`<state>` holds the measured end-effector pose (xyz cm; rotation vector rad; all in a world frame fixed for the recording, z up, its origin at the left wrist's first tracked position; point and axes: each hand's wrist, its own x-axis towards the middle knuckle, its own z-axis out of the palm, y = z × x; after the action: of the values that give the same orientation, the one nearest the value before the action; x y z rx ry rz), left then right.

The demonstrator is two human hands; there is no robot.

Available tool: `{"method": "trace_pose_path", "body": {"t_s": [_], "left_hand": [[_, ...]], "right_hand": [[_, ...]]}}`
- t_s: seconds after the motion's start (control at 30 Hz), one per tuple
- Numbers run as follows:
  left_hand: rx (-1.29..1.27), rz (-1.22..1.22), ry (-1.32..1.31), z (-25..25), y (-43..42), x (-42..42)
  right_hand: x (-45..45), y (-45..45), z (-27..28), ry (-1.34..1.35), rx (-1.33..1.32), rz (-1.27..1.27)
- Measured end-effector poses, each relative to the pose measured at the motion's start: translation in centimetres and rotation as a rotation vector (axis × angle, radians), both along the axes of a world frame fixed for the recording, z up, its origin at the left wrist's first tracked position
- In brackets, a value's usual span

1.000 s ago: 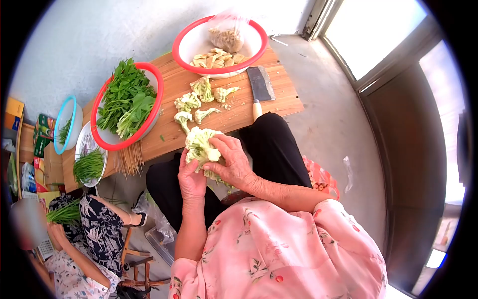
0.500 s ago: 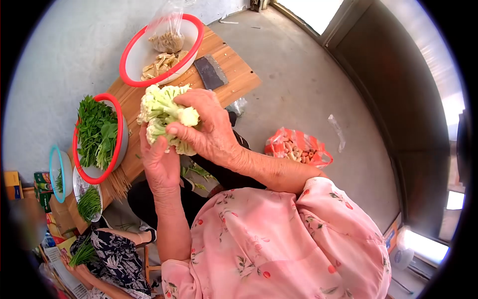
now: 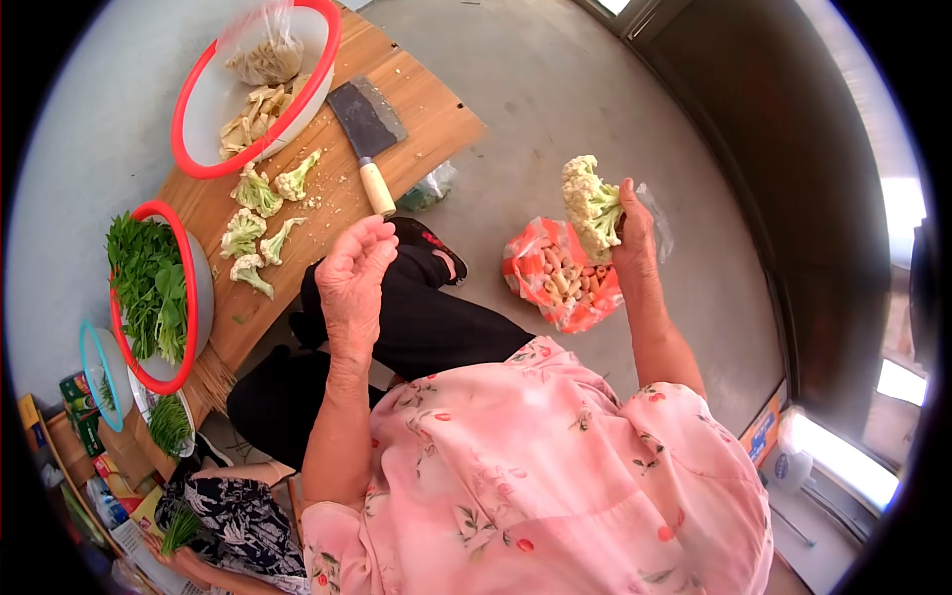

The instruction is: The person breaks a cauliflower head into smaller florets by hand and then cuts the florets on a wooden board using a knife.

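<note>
My right hand [image 3: 638,230] grips a cauliflower piece [image 3: 592,206] by its stem side, holding it out to the right above a red-and-white plastic bag [image 3: 526,263] on the floor. Over my lap, close to the table edge, my left hand [image 3: 355,283] is raised with loosely curved fingers and nothing visible in it. Just beyond its fingertips lies the pale handle of a cleaver [image 3: 365,119], whose dark blade rests on the wooden table [image 3: 426,119]. Several cut cauliflower florets [image 3: 256,190] are scattered on the table to the left of the cleaver.
A red-rimmed bowl [image 3: 183,129] holds pale slices and a knotted plastic bag. Another red-rimmed bowl [image 3: 203,288] holds leafy greens. A blue-rimmed bowl [image 3: 117,377] and green stalks [image 3: 171,426] stand further along. At lower left, another person's hand [image 3: 178,557] holds green stalks.
My hands have come apart. The right carried the cauliflower away to the right; the left let go of it and moved slightly right. The florets and cleaver handle now show.
</note>
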<state>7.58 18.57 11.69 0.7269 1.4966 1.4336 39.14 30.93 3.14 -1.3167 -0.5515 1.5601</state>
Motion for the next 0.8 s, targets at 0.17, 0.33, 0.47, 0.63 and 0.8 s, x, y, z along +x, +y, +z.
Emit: {"method": "trace_pose_path", "body": {"t_s": [0.17,0.33,0.47,0.63,0.8], "left_hand": [[0.050,0.005,0.007,-0.2,1.1,0.3],[0.131,0.011,-0.120,-0.1,1.2,0.3],[0.131,0.013,-0.186,0.7,-0.3,0.1],[0.130,-0.121,-0.021,1.2,-4.0,1.9],[0.112,-0.003,0.255,3.0,-11.3,-0.2]], "right_hand": [[5.1,-2.7,-2.5,0.086,-0.147,-0.213],[6.3,-4.0,-4.6,0.110,-0.222,-0.130],[3.9,-3.0,-3.4,0.253,-0.204,0.120],[-3.8,-1.0,1.5,0.430,-0.044,0.459],[-14.8,-2.8,9.0,0.380,0.344,0.830]]}}
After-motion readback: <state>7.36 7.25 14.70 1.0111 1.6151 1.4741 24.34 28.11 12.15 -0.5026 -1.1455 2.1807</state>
